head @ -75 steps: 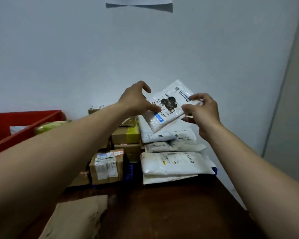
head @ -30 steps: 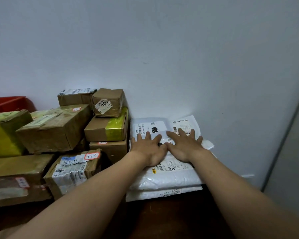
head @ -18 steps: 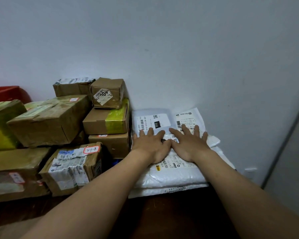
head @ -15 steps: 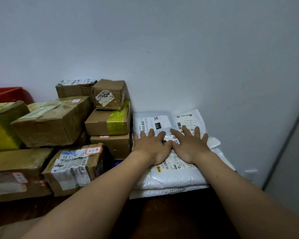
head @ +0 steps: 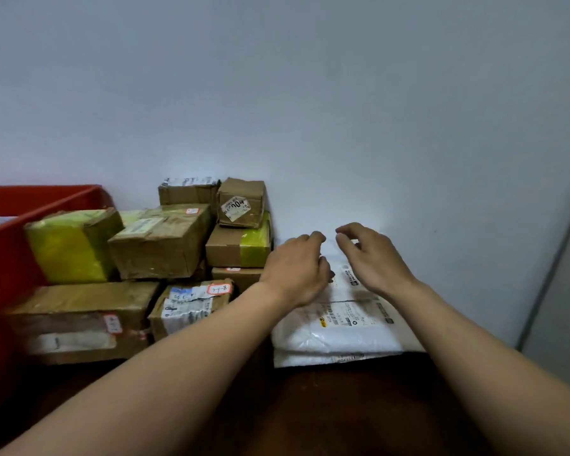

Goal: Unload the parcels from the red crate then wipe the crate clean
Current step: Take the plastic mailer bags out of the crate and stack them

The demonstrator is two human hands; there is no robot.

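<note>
We see a dark worktop (head: 343, 406) against a pale wall (head: 310, 110). Red crate (head: 0, 258) at the far left edge, cardboard boxes (head: 162, 245) piled beside it, white mailer bags (head: 336, 330) stacked to their right. Left hand (head: 297, 274) and right hand (head: 372, 261) are over the bags, fingers loosely curled, gripping nothing; contact we can't tell.

Free run: the bare dark brown wooden desk (head: 326, 409) in front of us is open up to the stack of white plastic mailer bags (head: 336, 334). Left of it, piled brown cardboard boxes (head: 158, 241) block the way, packed close, with no slot we can see between them. The red plastic crate (head: 4, 264) walls off the far left. The pale wall (head: 310, 110) stops us right behind the mailers. Our left hand (head: 297, 271) and right hand (head: 372, 258) are over the stack, open air above. A grey panel (head: 563, 291) bounds the right.
</note>
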